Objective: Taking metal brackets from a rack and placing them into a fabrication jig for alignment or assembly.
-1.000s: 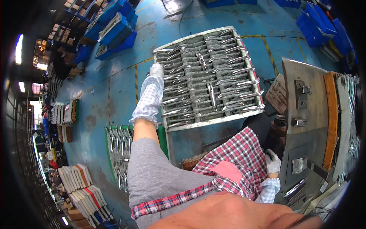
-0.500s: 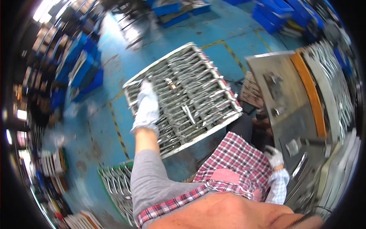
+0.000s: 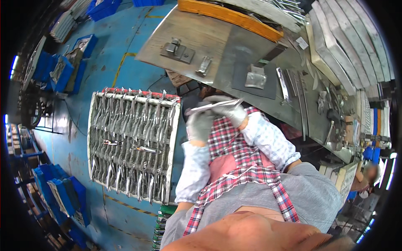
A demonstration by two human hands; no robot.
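Note:
Both gloved hands are together above my lap, with a long, thin, shiny metal piece (image 3: 217, 105) between them. My left hand (image 3: 200, 124) is closed round its left part. My right hand (image 3: 234, 113) grips it further right, fingers slightly blurred. The exact kind of piece cannot be made out. To the left stands a white-rimmed tray (image 3: 171, 154) with rows of similar shiny pieces in dark grey padding. Two short metal pieces (image 3: 112, 143) lie across its middle.
Ahead and right is a metal workbench (image 3: 209, 31) with a steel fixture (image 3: 178, 52), a small metal block (image 3: 204, 66) and a curved block (image 3: 255, 79) on a dark pad. An orange bar (image 3: 230, 16) runs along its back. Blue crates (image 3: 63, 196) stand on the floor left.
My view has turned right toward the bench. My left hand has come back from the tray and my right hand from the bench edge; both now hold the metal piece.

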